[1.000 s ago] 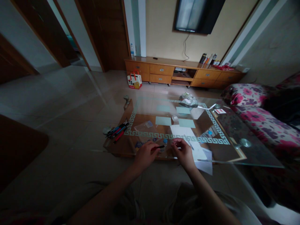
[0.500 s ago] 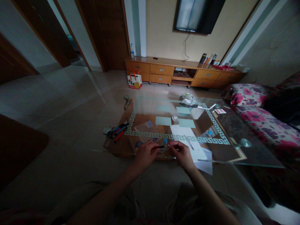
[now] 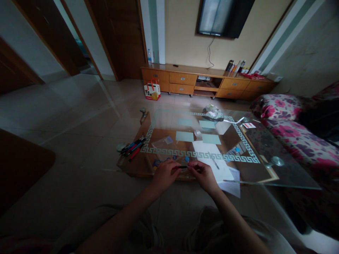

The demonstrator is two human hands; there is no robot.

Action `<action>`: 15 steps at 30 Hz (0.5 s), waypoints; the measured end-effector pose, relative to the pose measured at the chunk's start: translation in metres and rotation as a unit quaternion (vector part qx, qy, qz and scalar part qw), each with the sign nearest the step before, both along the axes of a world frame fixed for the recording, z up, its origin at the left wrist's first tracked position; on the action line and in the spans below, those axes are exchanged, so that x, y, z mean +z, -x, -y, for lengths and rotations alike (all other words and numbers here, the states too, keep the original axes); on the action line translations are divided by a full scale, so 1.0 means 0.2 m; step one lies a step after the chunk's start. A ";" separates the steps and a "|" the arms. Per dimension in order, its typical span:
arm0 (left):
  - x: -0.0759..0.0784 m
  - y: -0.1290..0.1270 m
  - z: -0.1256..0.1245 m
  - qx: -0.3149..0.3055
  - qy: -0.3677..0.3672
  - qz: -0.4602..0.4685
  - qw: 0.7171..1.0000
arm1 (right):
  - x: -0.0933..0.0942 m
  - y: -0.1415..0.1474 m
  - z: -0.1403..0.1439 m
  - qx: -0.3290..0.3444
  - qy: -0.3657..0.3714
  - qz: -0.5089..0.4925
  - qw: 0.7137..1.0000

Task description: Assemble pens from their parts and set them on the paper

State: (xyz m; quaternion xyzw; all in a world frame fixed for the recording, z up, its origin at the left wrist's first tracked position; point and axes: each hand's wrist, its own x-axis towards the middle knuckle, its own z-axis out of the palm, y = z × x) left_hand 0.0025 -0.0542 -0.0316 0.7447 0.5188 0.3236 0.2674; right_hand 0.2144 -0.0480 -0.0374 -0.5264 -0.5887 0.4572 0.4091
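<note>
A glossy glass counter (image 3: 254,148) with a frosted key-pattern border sits over polished wood. Matt white paper sheets (image 3: 212,155) lie on it. The floor tiles (image 3: 79,116) shine; the sofa (image 3: 291,134) wears floral cloth; the wooden cabinet (image 3: 206,83) gleams with varnish.

Print on the paper bag (image 3: 152,90) is too blurred to read.

- Pretty dim room, pale glossy tile floor (image 3: 79,116) catching some light from the doorway on the left
- Yellowish back wall with a flat TV (image 3: 222,17) mounted up top, cable hanging below it
- Long wooden TV cabinet (image 3: 206,83) under it, red-and-white bag (image 3: 152,90) on the floor at its left end
- Glass coffee table (image 3: 251,148) with a Greek-key border
- Floral sofa (image 3: 293,130) along the right wall
</note>
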 end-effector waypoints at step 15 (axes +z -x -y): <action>0.02 0.00 0.00 -0.007 0.006 -0.019 1.000 | 0.00 0.00 0.01 0.022 0.008 0.021 0.999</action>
